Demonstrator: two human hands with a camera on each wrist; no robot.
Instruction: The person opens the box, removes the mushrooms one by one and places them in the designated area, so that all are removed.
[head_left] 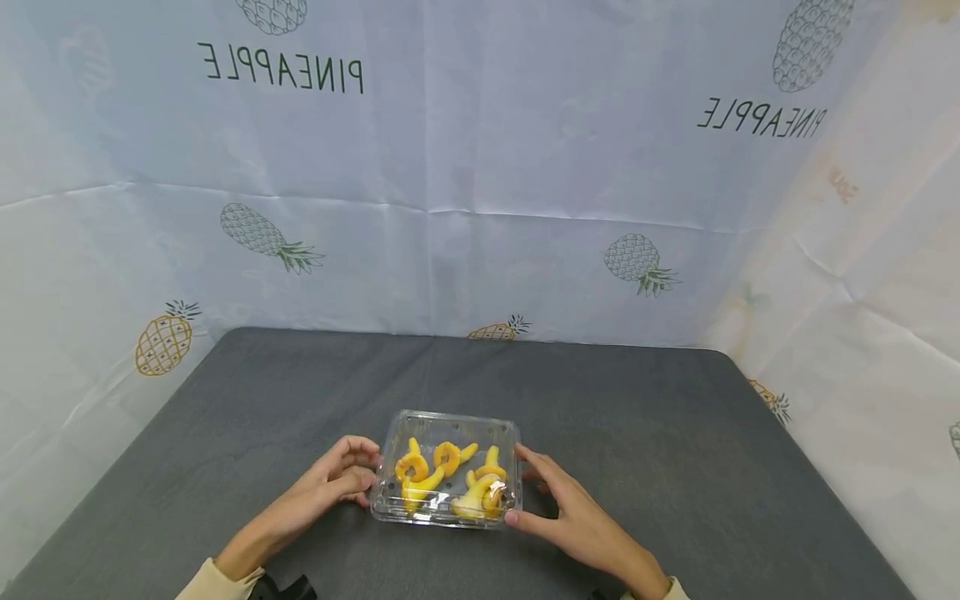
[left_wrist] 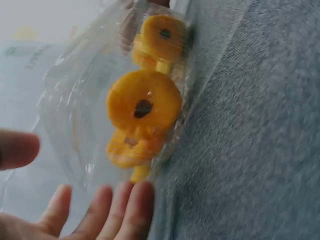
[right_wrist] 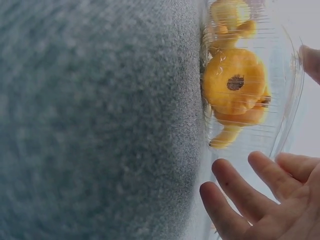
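A clear plastic box [head_left: 450,421] lies on the grey table, with several yellow mushrooms [head_left: 412,468] inside it. In both wrist views their round caps show dark centres through the clear wall. My left hand [head_left: 326,483] is at the box's left side, its fingers loosely bent and their tips right by the wall; the thumb stands apart from the fingers in the left wrist view. On the opposite side, my right hand [head_left: 577,521] has its fingers spread along the right wall, with the thumb at the near right corner.
The dark grey cloth-covered table [head_left: 637,417] stretches behind the box and to both sides. A pale curtain [head_left: 480,267] printed with pineapples hangs at the table's far edge and along its sides.
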